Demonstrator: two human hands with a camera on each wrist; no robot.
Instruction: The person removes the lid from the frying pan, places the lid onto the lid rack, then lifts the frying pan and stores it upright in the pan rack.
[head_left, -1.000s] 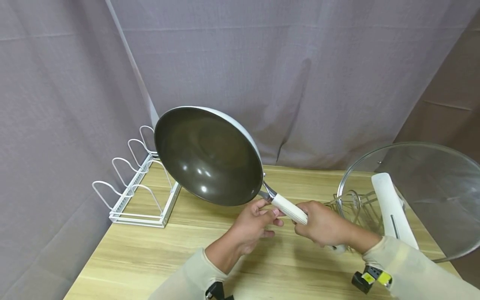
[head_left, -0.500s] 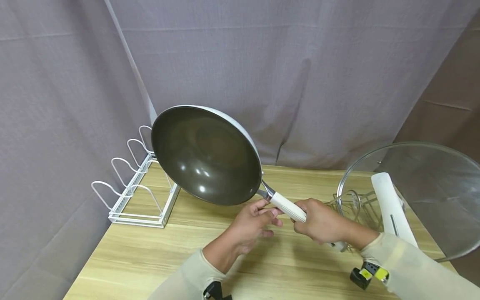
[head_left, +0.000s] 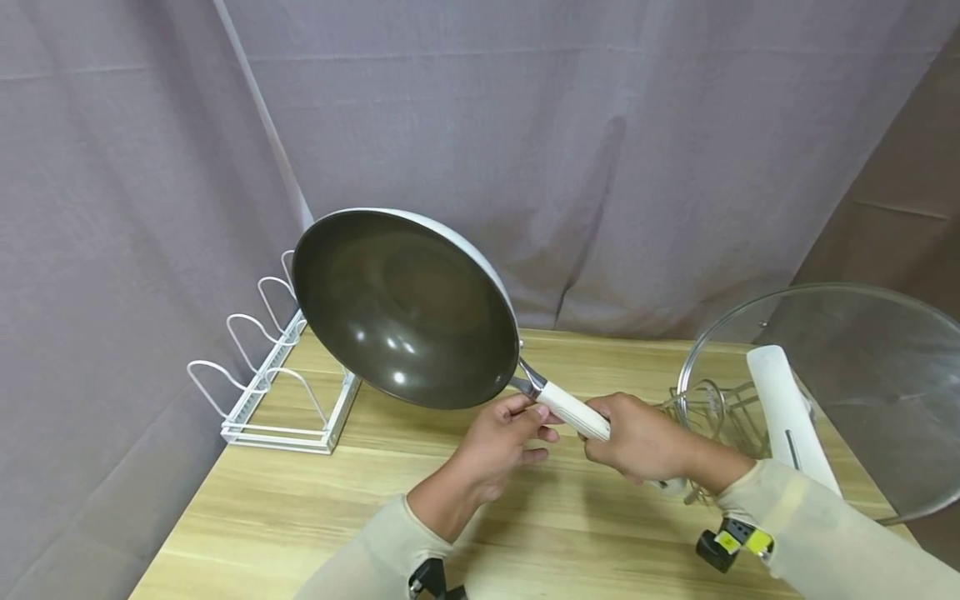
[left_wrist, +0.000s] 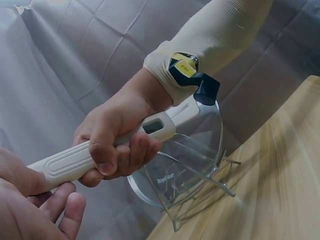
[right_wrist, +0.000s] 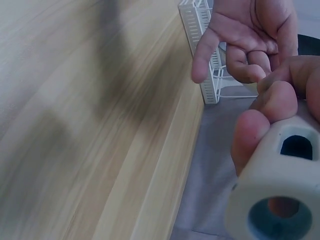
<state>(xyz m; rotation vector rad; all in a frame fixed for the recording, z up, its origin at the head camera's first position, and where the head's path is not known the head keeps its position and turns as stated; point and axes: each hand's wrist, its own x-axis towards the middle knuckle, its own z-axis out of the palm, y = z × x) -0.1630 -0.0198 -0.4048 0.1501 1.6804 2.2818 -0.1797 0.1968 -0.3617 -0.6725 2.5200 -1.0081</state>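
A wok with a dark interior and white outside is held up above the table, its inside tilted toward me. My right hand grips the rear part of its white handle; in the left wrist view the right hand has its fingers curled round this handle. At the front part of the handle, close to the metal neck, is my left hand. Its thumb and a finger hold the handle there, while the other fingers stay loosely bent below. The handle's hollow end shows in the right wrist view.
A white wire rack with several upright loops stands at the left, partly behind the wok. On the right, a large glass lid with a white upright handle leans in a metal wire stand. Grey curtains hang behind the wooden table.
The wok has shifted slightly to the left, covering more of the white rack's back loops. Both hands have moved a little with it and keep their places on the handle.
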